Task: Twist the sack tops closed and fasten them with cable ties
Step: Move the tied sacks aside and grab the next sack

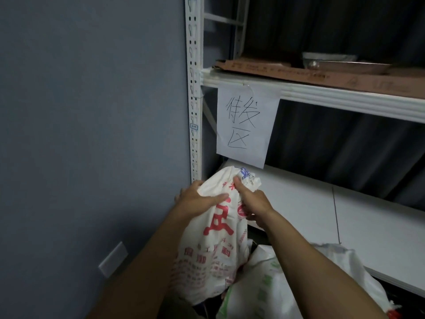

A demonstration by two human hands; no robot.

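Red print is running down the front of the sack (218, 245), a white woven one that is standing up from the lower middle of the view. Its long axis is rising almost vertically and leaning a little to the right. Its gathered neck (247, 179) is pointing up and right, toward the front edge of the lower shelf board (322, 215).

The left hand (197, 201) is gripping the sack's left shoulder just under the neck, fingers curling round the far side and the thumb lying across the front. The right hand (254, 204) is clutching the bunched neck itself, fingers wrapping round it and the thumb pointing up along the fabric. Both hands are sitting close together, with only a narrow strip of printed cloth showing between them.

On the left, the rack's perforated upright post (195, 111) is standing just beside the left hand, with the blue-grey wall (92, 134) lying right behind it. Above, a paper sign (246, 125) with handwritten characters is hanging from the upper shelf beam (345, 100), its lower edge ending just over the neck. To the right, the shelf board is stretching away bare. Lower right, a second sack (276, 284) with green print is leaning against the first, under the right forearm
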